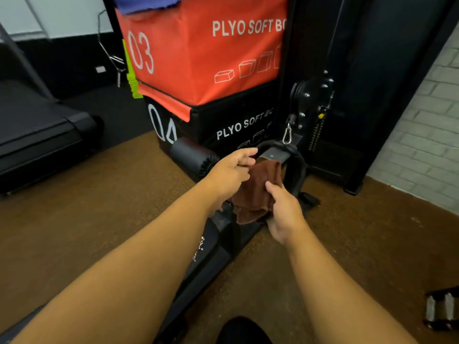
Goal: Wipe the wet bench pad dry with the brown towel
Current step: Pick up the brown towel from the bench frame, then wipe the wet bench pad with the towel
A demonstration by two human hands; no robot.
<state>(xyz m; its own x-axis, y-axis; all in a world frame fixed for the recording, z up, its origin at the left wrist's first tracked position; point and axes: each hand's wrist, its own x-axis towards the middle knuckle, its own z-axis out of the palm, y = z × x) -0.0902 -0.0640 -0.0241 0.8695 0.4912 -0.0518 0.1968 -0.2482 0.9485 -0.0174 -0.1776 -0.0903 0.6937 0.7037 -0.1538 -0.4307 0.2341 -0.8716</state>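
I hold the brown towel [255, 192] bunched in the air between both hands: my left hand [231, 173] grips its top, my right hand [280, 209] pinches its lower edge. It could snag on the cable handle [285, 155] just behind. The bench pad [193, 155], a black roller, sits left, against the stacked jump boxes [203, 53].

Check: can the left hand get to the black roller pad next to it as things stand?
Probably yes. The left hand sits right beside the black roller pad, with nothing between them. But its fingers are curled on the brown towel, which the right hand also holds, so it would arrive with the towel in its grip.
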